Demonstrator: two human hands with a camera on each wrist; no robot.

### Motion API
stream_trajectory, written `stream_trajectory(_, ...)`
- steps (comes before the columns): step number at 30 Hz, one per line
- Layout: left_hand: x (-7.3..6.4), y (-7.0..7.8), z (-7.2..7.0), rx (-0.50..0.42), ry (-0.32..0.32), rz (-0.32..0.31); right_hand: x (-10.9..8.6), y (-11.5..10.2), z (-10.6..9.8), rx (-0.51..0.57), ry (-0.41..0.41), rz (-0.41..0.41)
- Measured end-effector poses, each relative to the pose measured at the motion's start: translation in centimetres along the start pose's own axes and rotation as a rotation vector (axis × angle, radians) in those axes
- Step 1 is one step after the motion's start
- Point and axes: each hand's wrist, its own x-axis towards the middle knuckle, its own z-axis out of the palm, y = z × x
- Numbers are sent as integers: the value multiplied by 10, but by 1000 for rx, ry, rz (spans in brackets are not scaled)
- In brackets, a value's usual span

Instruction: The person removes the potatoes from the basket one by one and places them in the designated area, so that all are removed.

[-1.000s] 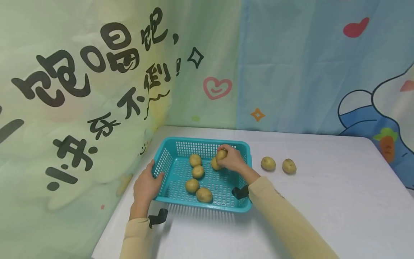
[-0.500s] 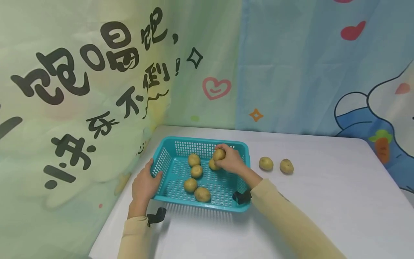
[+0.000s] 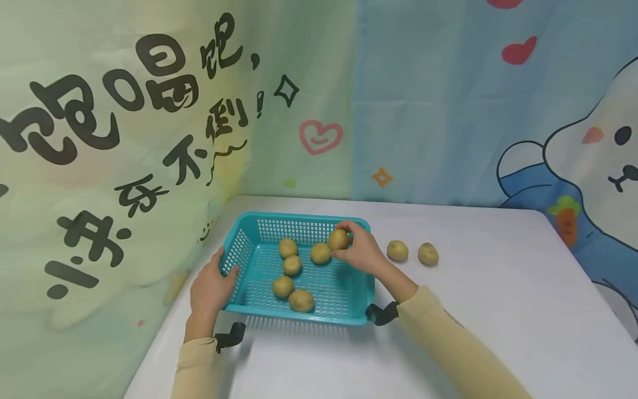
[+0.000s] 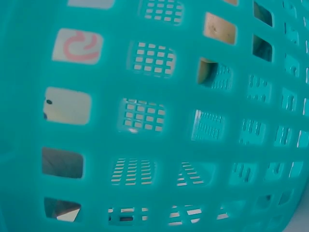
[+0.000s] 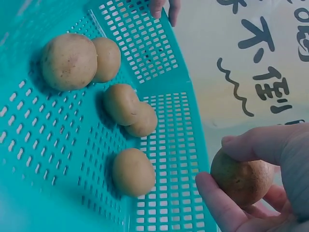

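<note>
In the head view my right hand [image 3: 361,249] holds a potato [image 3: 338,240] between thumb and fingers, over the right back part of a turquoise plastic basket [image 3: 299,320]. The right wrist view shows the held potato [image 5: 241,176] with the thumb on one side and fingers on the other. Several potatoes lie on the basket floor, the closest one [image 3: 320,253] just left of the held one. My left hand [image 3: 211,288] grips the basket's left side, thumb over the rim. Only the basket's perforated wall [image 4: 183,101] fills most of the left wrist view; that hand is hidden there.
Two more potatoes, a left one [image 3: 397,250] and a right one [image 3: 428,254], lie on the white table [image 3: 488,288] to the right of the basket. A printed cloth backdrop [image 3: 423,111] rises behind and to the left of the table.
My right hand has moved slightly right relative to the basket with its potato, uncovering the potato beneath. The head view has turned a little right. My left hand stays at the basket's side.
</note>
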Motion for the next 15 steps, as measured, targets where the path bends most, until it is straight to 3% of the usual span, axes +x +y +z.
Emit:
stream_trajectory(10,-4,3,-4,-4,-24,-14,-24,17,-33,-88,103,-47)
stream_trajectory(15,-4,4,-4,-1,-25,-16,-33,35,-48,-93,152,-6)
